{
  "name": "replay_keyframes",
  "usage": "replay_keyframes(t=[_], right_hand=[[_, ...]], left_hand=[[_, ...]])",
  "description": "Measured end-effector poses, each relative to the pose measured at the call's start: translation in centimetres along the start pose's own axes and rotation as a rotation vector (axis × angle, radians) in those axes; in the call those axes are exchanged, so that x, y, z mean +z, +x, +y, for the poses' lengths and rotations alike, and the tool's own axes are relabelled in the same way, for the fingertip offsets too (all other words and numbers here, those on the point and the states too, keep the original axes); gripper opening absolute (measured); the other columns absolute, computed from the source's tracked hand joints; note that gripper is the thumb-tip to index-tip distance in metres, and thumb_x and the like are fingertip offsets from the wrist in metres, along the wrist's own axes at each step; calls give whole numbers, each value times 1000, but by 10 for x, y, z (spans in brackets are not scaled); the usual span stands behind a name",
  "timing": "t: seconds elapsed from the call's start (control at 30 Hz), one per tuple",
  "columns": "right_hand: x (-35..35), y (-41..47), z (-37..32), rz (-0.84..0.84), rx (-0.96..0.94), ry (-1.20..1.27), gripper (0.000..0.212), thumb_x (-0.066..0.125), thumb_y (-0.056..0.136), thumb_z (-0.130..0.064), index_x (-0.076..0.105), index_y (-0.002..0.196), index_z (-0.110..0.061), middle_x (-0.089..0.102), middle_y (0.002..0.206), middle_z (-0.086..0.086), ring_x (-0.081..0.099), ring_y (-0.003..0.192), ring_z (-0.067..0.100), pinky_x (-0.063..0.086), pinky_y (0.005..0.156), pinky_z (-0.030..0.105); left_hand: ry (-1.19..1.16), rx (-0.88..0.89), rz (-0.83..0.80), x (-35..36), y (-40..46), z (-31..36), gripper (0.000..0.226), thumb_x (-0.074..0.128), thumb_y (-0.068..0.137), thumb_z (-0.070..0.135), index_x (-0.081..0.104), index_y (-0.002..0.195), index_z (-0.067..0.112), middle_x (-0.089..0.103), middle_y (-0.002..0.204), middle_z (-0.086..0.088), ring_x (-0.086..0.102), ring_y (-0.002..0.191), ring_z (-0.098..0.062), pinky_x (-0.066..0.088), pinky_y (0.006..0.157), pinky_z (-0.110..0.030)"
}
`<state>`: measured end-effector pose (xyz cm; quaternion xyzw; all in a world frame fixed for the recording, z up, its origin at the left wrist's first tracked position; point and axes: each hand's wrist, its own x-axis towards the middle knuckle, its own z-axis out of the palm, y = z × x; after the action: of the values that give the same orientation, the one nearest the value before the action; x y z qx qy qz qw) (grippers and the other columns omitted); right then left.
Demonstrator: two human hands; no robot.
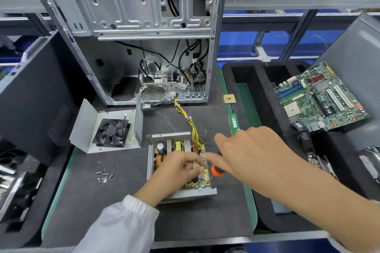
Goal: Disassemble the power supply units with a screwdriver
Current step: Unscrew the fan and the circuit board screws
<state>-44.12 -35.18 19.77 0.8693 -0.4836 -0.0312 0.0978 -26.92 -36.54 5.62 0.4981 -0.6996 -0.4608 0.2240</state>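
Observation:
An opened power supply unit [164, 151] lies on the dark mat, its circuit board with coils, a capacitor and heat sinks exposed. Yellow and black wires [191, 123] run from it up into the computer case [131, 26]. My left hand [181, 169] rests inside the unit with fingers curled on the board's components. My right hand [246, 150] grips an orange-and-black screwdriver [217, 171], its tip down at the board's near right corner. The unit's removed metal cover with a black fan [112, 132] lies to the left. Several loose screws [104, 176] sit on the mat.
A foam tray [261, 109] at right holds a green motherboard [320, 98]. A RAM stick [233, 121] and a CPU chip [229, 98] lie near the tray's edge. A dark side panel [35, 96] leans at left. Hardware parts sit at the far left.

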Motion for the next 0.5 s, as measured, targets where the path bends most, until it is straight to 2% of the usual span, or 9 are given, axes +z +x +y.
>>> replay_keyframes(t=[0.07,0.1,0.17,0.23,0.3,0.4,0.43,0.5], right_hand=[[-3,6,-1,-4,-27,-39,44,44,85,-52,32,61,-17,43,37,1,42,29,24,7,43,20],[1,8,-1,-25,-109,-36,38,45,90,-48,34,68,-18,46,45,1,43,37,27,8,42,23],[7,9,3,-139,-175,40,27,33,99,-46,32,85,-24,39,62,-2,40,57,29,17,43,30],[6,8,13,-191,-232,143,19,31,100,-47,34,93,-29,31,72,-4,37,67,23,26,51,34],[1,6,19,-296,-311,229,12,38,99,-43,37,108,-35,28,83,-6,31,72,15,30,60,31],[-5,9,26,-416,-441,246,31,49,97,-21,37,122,-35,20,88,-12,24,74,10,35,64,32],[-7,11,26,-420,-460,237,37,51,95,-13,38,123,-33,20,89,-13,25,77,10,37,67,32],[-10,14,25,-431,-460,256,40,51,92,-5,41,121,-29,24,91,-15,29,83,10,41,75,34]], left_hand=[[-145,50,1,3,0,8,21,64,92,13,73,77,26,23,54,5,20,55,-11,19,52,-23],[-229,68,8,5,-1,13,25,60,93,13,71,73,26,26,53,6,21,52,-8,21,51,-21],[-380,86,42,9,-1,21,34,52,95,15,70,72,34,36,47,15,25,45,0,22,45,-12],[-445,86,100,9,-1,25,34,49,97,26,69,71,37,36,45,16,26,43,1,23,44,-13],[-473,98,119,6,-3,26,28,50,92,39,69,73,32,32,50,12,23,46,-2,21,45,-18],[-467,168,17,5,-7,28,24,52,90,31,64,70,33,38,54,14,26,50,-3,24,48,-14],[-434,170,-8,5,-8,29,24,54,89,24,61,67,29,37,55,11,27,52,-7,25,51,-16],[-367,158,-52,6,-9,28,23,58,85,15,52,64,19,29,61,-10,24,59,-21,25,56,-24]])
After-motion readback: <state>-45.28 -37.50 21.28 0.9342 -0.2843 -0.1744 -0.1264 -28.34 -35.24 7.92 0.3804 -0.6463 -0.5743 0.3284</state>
